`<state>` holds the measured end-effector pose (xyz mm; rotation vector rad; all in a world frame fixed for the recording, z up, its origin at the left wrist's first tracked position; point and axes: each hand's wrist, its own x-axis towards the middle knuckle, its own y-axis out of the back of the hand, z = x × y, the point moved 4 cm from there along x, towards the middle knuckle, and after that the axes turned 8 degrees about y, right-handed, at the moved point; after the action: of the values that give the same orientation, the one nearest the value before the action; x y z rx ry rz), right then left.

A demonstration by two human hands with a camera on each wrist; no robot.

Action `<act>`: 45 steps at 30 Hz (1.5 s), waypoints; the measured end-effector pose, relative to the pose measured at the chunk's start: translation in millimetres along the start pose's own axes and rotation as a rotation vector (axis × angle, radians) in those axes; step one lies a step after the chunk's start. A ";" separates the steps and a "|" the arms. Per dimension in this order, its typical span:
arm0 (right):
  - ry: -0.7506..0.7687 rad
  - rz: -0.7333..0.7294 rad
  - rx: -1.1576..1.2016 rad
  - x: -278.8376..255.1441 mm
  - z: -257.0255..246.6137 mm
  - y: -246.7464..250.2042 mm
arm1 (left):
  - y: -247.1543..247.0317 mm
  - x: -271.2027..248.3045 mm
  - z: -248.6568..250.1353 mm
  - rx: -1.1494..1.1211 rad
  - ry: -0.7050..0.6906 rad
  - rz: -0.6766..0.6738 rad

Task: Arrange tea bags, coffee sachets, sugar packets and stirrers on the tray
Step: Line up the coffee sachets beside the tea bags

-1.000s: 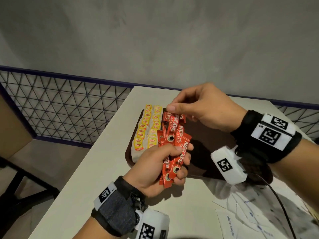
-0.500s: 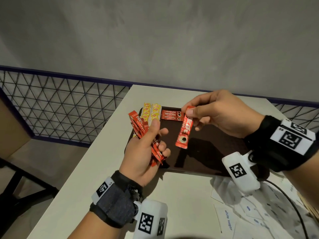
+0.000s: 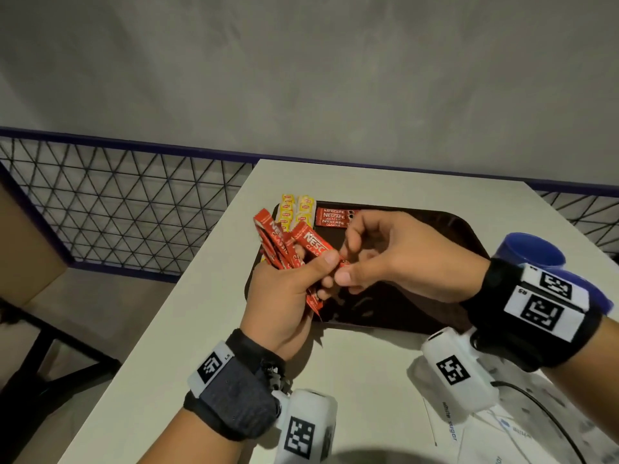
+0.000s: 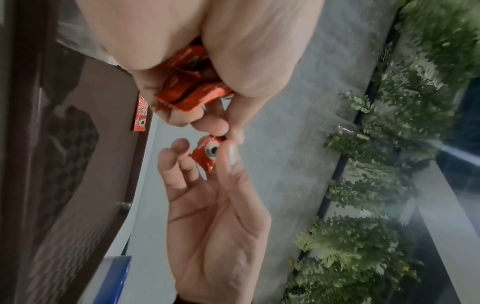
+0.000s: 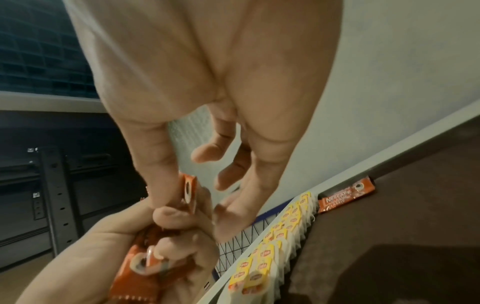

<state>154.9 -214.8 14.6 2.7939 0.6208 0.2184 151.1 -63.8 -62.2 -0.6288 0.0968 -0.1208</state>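
My left hand (image 3: 322, 276) grips a fanned bundle of red coffee sachets (image 3: 288, 242) above the near-left corner of the dark brown tray (image 3: 435, 226). My right hand (image 3: 345, 266) pinches the end of one sachet (image 4: 210, 152) of that bundle between thumb and forefinger, right beside the left thumb. Two sachets (image 3: 335, 217) lie side by side at the tray's far left. Two rows of yellow tea bags (image 3: 296, 209) run along the tray's left edge. The right wrist view shows the pinched sachet end (image 5: 188, 189), the tea bags (image 5: 280, 236) and a laid sachet (image 5: 345, 197).
White sugar packets (image 3: 469, 430) lie on the white table (image 3: 201, 329) near its front right, under my right wrist. A blue cup (image 3: 529, 249) stands right of the tray. The table's left edge drops to a wire-mesh railing (image 3: 117, 202).
My right hand has laid the sachet it held beside the first one on the tray. It has come back to the bundle and pinches another sachet. The left hand has moved slightly right.
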 end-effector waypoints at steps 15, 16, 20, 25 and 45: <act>-0.071 0.298 -0.159 66.8 25.8 64.8 | 3.9 2.1 7.8 -0.127 0.037 0.118; -0.100 0.320 -0.173 76.3 32.8 72.0 | 3.5 2.1 7.3 -0.120 0.037 0.112; -0.197 0.346 -0.275 108.6 71.9 91.8 | 5.7 2.6 7.3 -0.128 0.066 0.107; -0.310 0.302 -0.348 128.4 108.3 97.9 | 6.2 2.1 9.3 -0.151 0.071 0.091; -0.326 0.271 -0.421 141.5 120.0 95.0 | 4.6 1.0 6.7 -0.154 0.091 0.055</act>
<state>343.5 -263.6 -59.4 2.4165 0.0999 -0.0528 153.3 -56.4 -59.6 -0.7739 0.2125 -0.0891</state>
